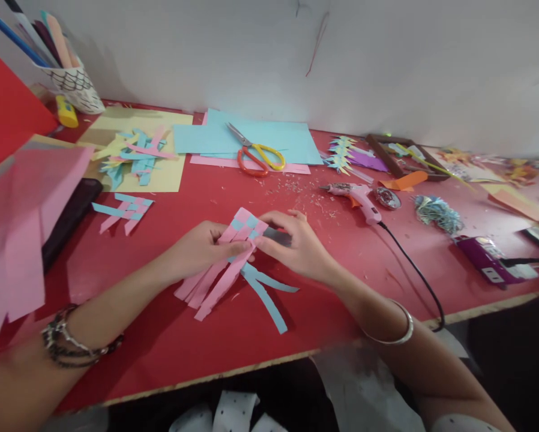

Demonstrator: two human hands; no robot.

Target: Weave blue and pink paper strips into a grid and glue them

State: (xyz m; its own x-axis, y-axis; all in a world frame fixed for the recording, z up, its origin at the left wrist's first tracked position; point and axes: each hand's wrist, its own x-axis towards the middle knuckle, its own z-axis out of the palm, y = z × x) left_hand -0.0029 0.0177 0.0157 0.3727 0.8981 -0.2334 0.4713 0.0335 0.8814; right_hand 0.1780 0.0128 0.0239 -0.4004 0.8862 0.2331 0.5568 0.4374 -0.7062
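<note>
A piece of woven pink and blue paper strips [243, 226] is held up over the red table between my two hands. My left hand [201, 246] grips its left side, thumb pressed across the weave. On the right edge, my right hand [292, 243] pinches the weave between thumb and fingers. Loose pink strip ends [213, 282] hang toward the lower left, and blue strip ends [269, 294] spread toward the lower right. Something dark grey [278, 237] shows at my right palm; I cannot make out what it is. To the left lies a smaller woven paper piece [128, 210].
Scissors [254, 150] rest on blue paper sheets [292, 135] at the back. A pink glue gun [357, 198] with a black cord lies right of my hands, near a purple power strip [490, 258]. Paper strips [137, 153], pink sheets [26, 222] and a pen cup [75, 87] are left.
</note>
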